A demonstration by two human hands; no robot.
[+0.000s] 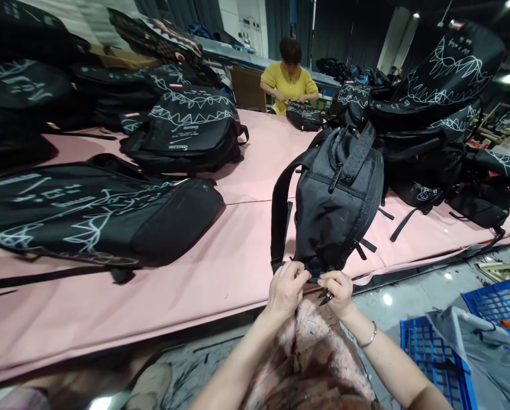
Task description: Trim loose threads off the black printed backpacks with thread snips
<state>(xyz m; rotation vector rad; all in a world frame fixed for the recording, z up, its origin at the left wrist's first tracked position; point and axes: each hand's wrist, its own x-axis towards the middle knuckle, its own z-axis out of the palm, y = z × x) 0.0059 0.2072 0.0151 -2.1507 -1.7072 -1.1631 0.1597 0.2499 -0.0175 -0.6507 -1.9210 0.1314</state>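
Note:
A black backpack (336,199) stands upright at the near edge of the pink table (221,267), its shoulder straps hanging to the left. My left hand (286,289) is closed, pinching the bag's bottom edge. My right hand (339,291) is closed too, gripping the same bottom edge and holding a small dark tool, possibly snips (325,296), whose tips poke out below the fingers. A bracelet sits on my right wrist.
Black backpacks with white line prints lie flat at the left (97,216) and are piled at the back left (186,128) and right (443,97). A person in a yellow top (288,80) works across the table. Blue crates (447,353) sit on the floor at the right.

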